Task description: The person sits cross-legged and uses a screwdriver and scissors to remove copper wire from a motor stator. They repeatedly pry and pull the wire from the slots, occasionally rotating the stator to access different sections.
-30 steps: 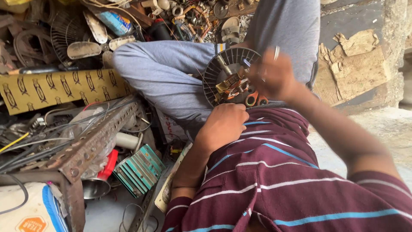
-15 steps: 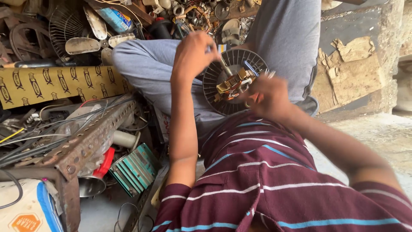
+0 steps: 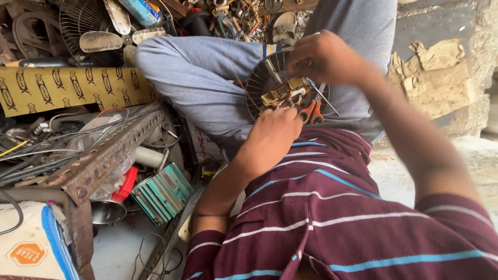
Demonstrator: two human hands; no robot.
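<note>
We look down on a round black ribbed motor housing resting in the lap, against the grey trouser leg. Its open face shows brass-coloured parts and copper windings at the centre.

Our left hand presses against the housing's lower rim, fingers curled in toward the core; we cannot tell whether it grips anything, since the fingertips are hidden behind the knuckles. Our right hand is closed over the upper right rim, fingers bunched tight around something small that we cannot make out. Orange-handled pliers lie just beside the left hand at the housing's lower right edge, their grips pointing toward the maroon striped shirt.

Room is tight. On the left side, a rusty perforated angle-iron frame runs diagonally, its edge near the knee, with loose wires draped over it. Below it sit a green finned block and a red-rimmed metal cup. A yellow patterned board stands behind the frame, and fan blades with a wire guard crowd the top left. On the right side, the bare concrete floor offers the only open space.
</note>
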